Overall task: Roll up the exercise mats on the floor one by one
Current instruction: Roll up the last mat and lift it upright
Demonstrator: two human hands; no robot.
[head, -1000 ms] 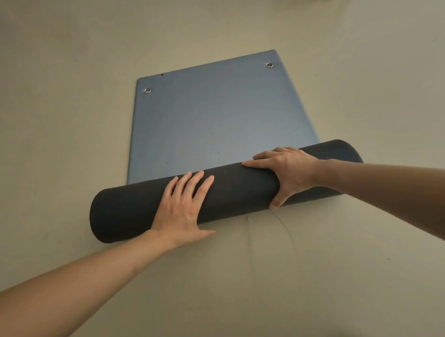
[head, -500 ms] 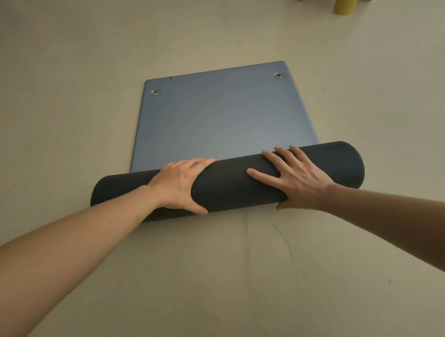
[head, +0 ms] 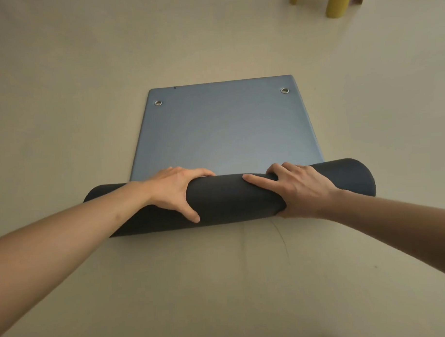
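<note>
1. Exercise mat (head: 225,128) lies on the floor (head: 61,73), partly rolled. The flat blue stretch runs away from the person.
2. The roll (head: 232,198) is dark grey and thick. It lies crosswise at the near end of the flat stretch, resting on the floor.
3. Left hand (head: 177,192) clamps the roll left of centre, with fingers curled over the far top edge and thumb down the near face.
4. Right hand (head: 300,190) clamps the roll right of centre. Its fingers hook over the top, the index finger lies along the surface, and the thumb is hidden.
5. The hands are apart, with bare roll between them.
6. Two metal eyelets sit near the far corners of the mat, left (head: 158,103) and right (head: 284,90).
7. Yellow furniture legs (head: 339,3) stand on the floor at far right, well apart from the mat.
</note>
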